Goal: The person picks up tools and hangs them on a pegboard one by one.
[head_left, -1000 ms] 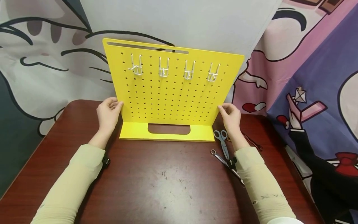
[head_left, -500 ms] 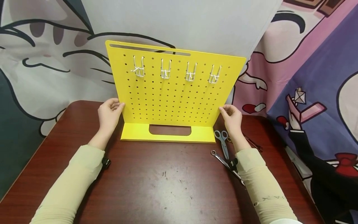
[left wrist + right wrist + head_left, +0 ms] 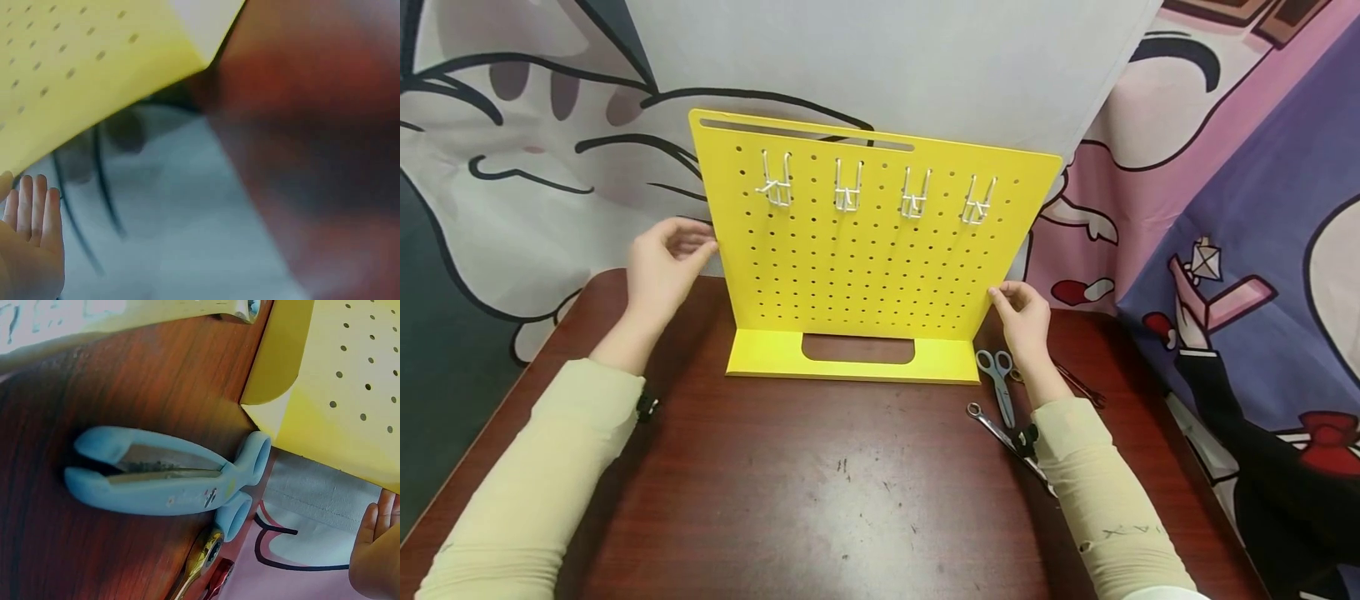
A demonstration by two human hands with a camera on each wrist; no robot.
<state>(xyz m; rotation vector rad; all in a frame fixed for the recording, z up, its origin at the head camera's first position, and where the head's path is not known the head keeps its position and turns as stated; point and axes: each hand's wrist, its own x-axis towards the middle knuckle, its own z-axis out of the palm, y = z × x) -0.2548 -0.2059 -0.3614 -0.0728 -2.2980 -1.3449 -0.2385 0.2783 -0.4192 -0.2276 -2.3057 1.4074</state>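
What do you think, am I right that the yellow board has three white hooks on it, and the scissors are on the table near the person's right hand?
Not quite: the yellow board has four white hooks, not three, as the head view shows. The scissors are on the table near the person's right hand, just as you said.

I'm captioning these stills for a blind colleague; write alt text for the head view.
A person's right grip pinches one side edge of an upright yellow pegboard, with the left grip at the opposite edge. Four white hooks line the pegboard's upper part. Scissors and a wrench lie to the right on the reddish-brown table.
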